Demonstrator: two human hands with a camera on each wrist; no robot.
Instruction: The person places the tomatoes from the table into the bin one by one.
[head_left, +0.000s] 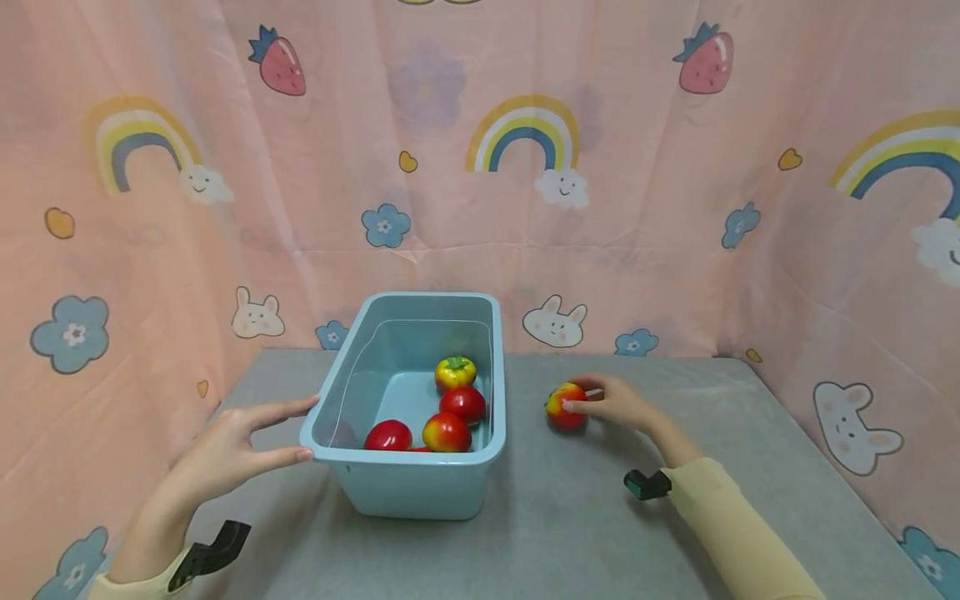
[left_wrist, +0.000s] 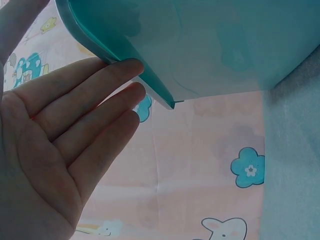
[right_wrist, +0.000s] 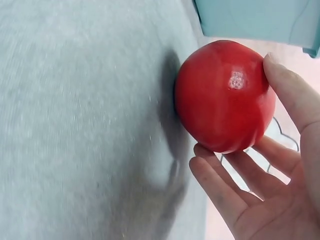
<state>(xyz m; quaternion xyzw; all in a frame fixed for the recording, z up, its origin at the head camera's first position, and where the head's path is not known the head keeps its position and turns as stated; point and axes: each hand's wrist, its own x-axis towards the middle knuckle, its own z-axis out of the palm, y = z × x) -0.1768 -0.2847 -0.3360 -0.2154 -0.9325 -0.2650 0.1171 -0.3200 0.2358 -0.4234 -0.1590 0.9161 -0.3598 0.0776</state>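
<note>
On the grey table, right of a light blue plastic bin point(head_left: 345, 467), my right hand point(head_left: 618, 403) holds a round red-and-yellow fruit point(head_left: 564, 408) between thumb and fingers. Its smooth red side point(right_wrist: 225, 95) faces the right wrist camera; whether it touches the table I cannot tell. My left hand point(head_left: 225, 450) has its fingers extended against the bin's left rim near the front corner, thumb apart from them. In the left wrist view, the straight fingers point(left_wrist: 100, 105) touch the bin's edge. Inside the bin lie a yellow-green fruit with a green top point(head_left: 455, 373) and several red ones point(head_left: 462, 405).
A pink curtain point(head_left: 630, 275) printed with rainbows, rabbits and flowers hangs behind and at both sides of the grey table point(head_left: 570, 517). The bin's front wall hides part of a red item at its bottom. A black strap device point(head_left: 647, 485) sits at the right wrist.
</note>
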